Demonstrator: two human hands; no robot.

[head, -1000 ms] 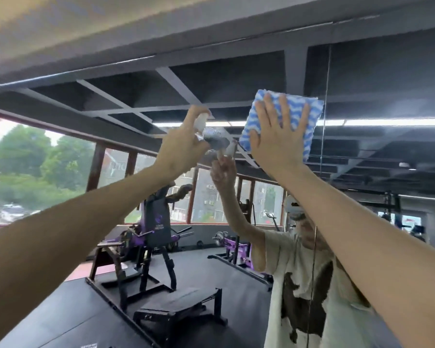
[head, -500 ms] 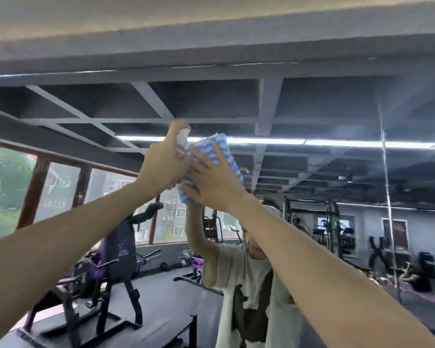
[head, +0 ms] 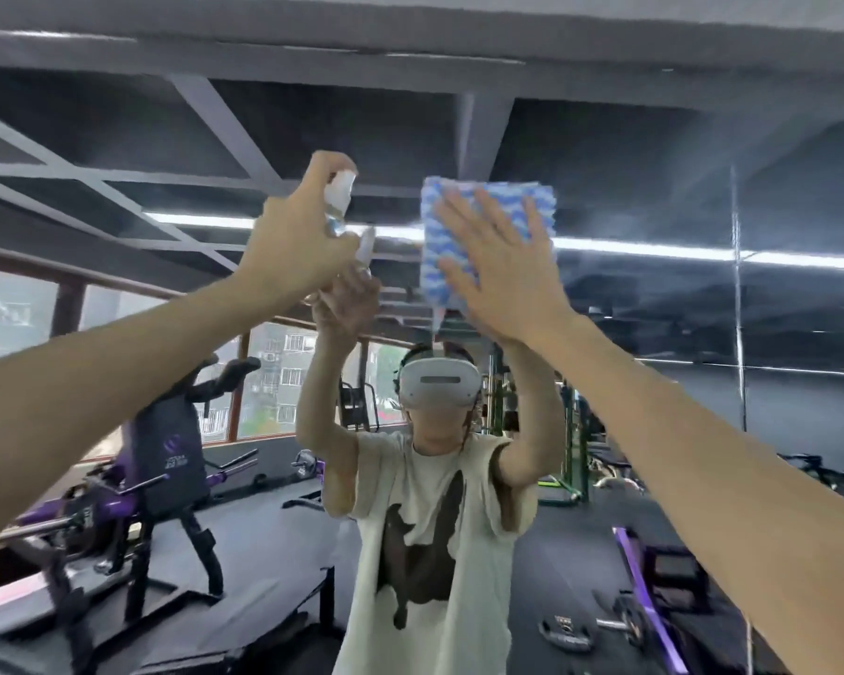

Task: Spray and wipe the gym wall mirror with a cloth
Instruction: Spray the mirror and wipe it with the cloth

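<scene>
from my seat the left hand (head: pixel 293 255) is up at the left of centre, its fingers curled round a small clear plastic spray bottle with a white top (head: pixel 338 199), and one finger is hooked over the cap. the bottle's long axis runs nearly upright and leans a little to the right. its top sits level with the upper edge of the blue-and-white wavy-striped cloth (head: pixel 495 190), which lies just beside it to the right, with a gap between them.

the right hand (head: pixel 503 280) is flat and its fingers (head: pixel 532 221) are straight and spread, pressing the cloth against the large gym wall mirror (head: pixel 654 187). the cloth sits between palm and glass, high on the pane. so i judge the right hand is the one in contact, while the left holds the bottle short of the glass.

the next move turns on that gap: spray would land left of the cloth, and a wipe would have to travel leftward to meet it.

i can't make out the nozzle's aim because it is blurred. the bottle's lower body is hidden in the grip, and the cloth's middle is under the hand. i can't tell whether the glass is wet.
</scene>
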